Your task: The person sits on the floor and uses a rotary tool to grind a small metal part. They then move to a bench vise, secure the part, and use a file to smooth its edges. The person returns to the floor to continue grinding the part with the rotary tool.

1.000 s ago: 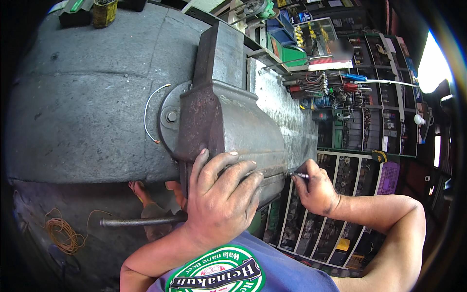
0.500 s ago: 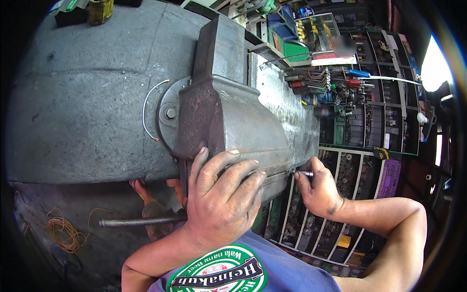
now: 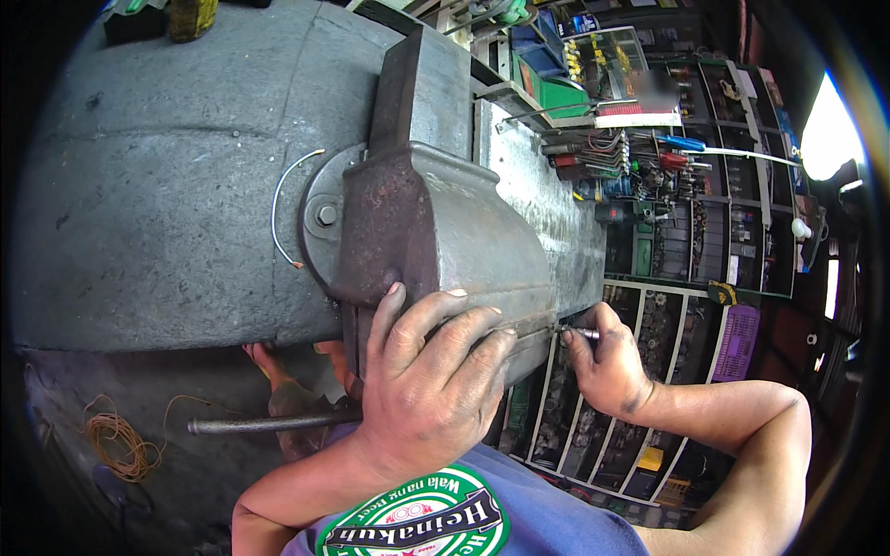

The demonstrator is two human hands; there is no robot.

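Note:
A large dark metal bench vise is mounted on the bench, its top worn and partly rusty. Spread flat over the vise's near end lies my left hand, fingers apart, holding nothing. To the right of the vise, my right hand pinches a small shiny metal cylinder between thumb and fingers. The cylinder's tip is close to the vise's right side; whether it touches cannot be made out. The vise's bar handle sticks out leftward near my left forearm. My left hand hides part of the vise's near end.
A short curved wire lies on the dark bench top, left of the vise. Hand tools hang or stand at the back right. Shelves with small parts and a purple basket stand right. A coiled orange cord is on the floor.
The view has shifted slightly. Both hands keep about the same places on and beside the vise, and the right still pinches the metal cylinder.

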